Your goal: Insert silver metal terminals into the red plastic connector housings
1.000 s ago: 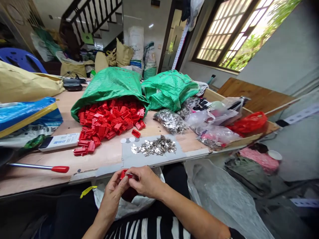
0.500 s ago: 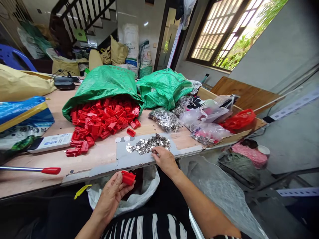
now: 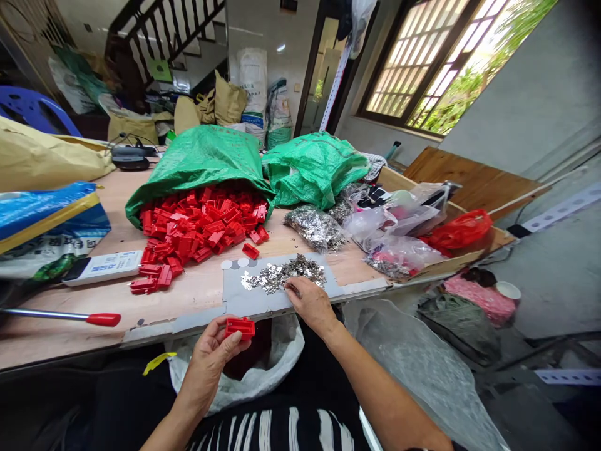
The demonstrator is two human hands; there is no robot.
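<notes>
My left hand [image 3: 213, 347] holds a red plastic housing [image 3: 240, 328] between thumb and fingers, its hollow side turned up, over a white-lined bin [image 3: 286, 357] below the table edge. At the near side of a pile of small shiny metal pieces [image 3: 272, 275], my right hand [image 3: 310, 304] has thumb and fingertips pinched together. Whatever lies between those fingertips is too small to make out. The metal pieces are spread on a grey mat [image 3: 237, 300]. Behind, many red housings [image 3: 197, 225] spill from a green woven sack [image 3: 206, 153].
A second green sack [image 3: 314, 166] and a clear bag of metal pieces [image 3: 314, 228] stand behind the mat. On the right is a cardboard box [image 3: 469, 260] with plastic bags. A red-tipped lever [image 3: 103, 319] and a white box [image 3: 106, 268] lie left.
My left hand has turned the red housing so that its hollow side shows, and raised it slightly. My right hand stays at the metal pile, its fingers drawn closer together. The view has shifted slightly.
</notes>
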